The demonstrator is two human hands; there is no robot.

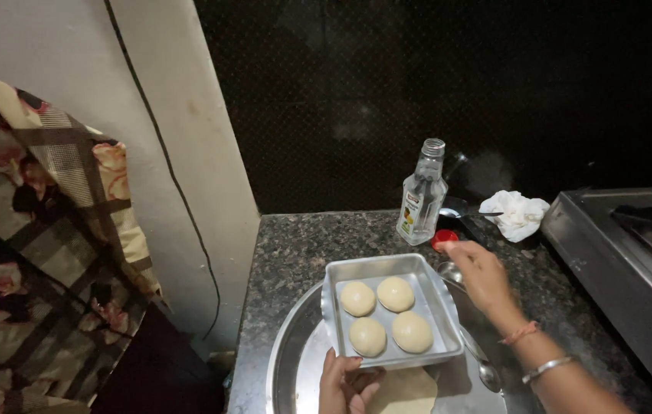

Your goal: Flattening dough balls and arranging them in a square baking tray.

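In the head view, a square grey baking tin [389,313] is held over a round steel platter [295,360] that rests on the dark speckled worktop [303,245]. Four smooth dough balls [386,314] are seated in the tin in two rows, each apart from the next, so that none sticks to another. The near edge of the tin is gripped by the left hand [345,383], whose fingers are closed on the rim from below, which keeps the tin steady and level. Under the tin's near right corner a flattened disc of dough [406,391] is seen lying on the platter.

The right hand [479,276] is stretched out past the tin's far right corner, and a small red cap [443,240] is pinched at its fingertips. A clear glass bottle [422,192] stands uncapped just beyond it, upright near the dark back wall, so the cap appears to belong to it. A steel spoon [487,374] is laid on the platter's right side, within easy reach. A crumpled white cloth [516,215] is set farther right, beside the steel stove [625,261]. At the far left, a chequered floral fabric [42,245] is hung against the pale wall.
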